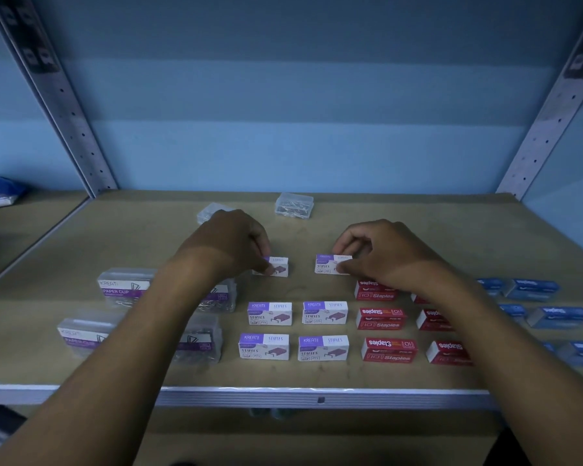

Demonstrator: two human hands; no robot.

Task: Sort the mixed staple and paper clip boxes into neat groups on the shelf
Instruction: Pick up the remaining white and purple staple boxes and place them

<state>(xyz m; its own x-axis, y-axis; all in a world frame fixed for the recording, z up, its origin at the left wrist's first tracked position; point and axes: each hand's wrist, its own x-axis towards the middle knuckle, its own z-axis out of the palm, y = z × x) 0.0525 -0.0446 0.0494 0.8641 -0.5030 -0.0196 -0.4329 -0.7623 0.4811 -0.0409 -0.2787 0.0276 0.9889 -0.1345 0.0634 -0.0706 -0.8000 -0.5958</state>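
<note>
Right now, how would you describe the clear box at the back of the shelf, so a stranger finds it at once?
Look at the wooden shelf, far behind the rows of boxes. Near the back edge, beyond both hands, stands a small clear plastic box holding loose metal clips. Unlike its clear neighbour, nothing hides it.

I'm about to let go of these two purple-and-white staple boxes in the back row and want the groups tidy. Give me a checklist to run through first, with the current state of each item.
1. Left hand holds the left purple-and-white staple box: ok.
2. Right hand holds the right purple-and-white staple box: ok.
3. Both held boxes line up with the two purple-and-white columns in front: ok, roughly.
4. Both held boxes rest flat on the wooden shelf: cannot tell, fingers cover their edges.
5. Red staple boxes grouped apart, to the right: ok.
6. Clear plastic paper clip boxes gathered together: not ok, one sits alone at the back, away from the labelled group at left.
</note>
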